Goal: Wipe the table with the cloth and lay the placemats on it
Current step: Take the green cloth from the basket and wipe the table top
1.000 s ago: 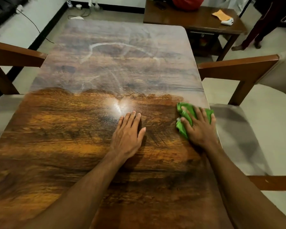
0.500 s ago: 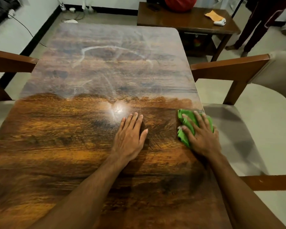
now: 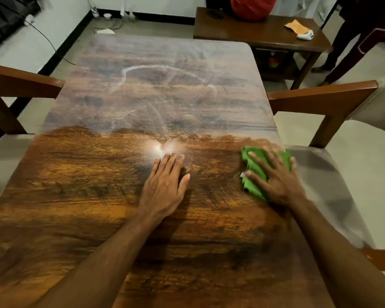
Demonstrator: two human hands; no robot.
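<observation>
A dark wooden table (image 3: 98, 185) fills the view, with pale smear marks across its far half. A crumpled green cloth (image 3: 255, 170) lies near the table's right edge. My right hand (image 3: 276, 176) presses on the cloth with fingers spread flat over it. My left hand (image 3: 165, 185) rests flat on the bare wood at the table's middle, fingers straight and together, just below a bright glare spot. No placemats are in view.
Wooden chairs stand at the left (image 3: 20, 83) and right (image 3: 320, 98) sides of the table. A side table (image 3: 242, 30) behind holds a red object (image 3: 252, 6), an orange cloth (image 3: 297, 25) and a white item. A person's legs (image 3: 353, 41) stand at the far right.
My right hand and the green cloth stay at the right edge with only a slight shift. The left hand has not moved; the camera view has drifted a little.
</observation>
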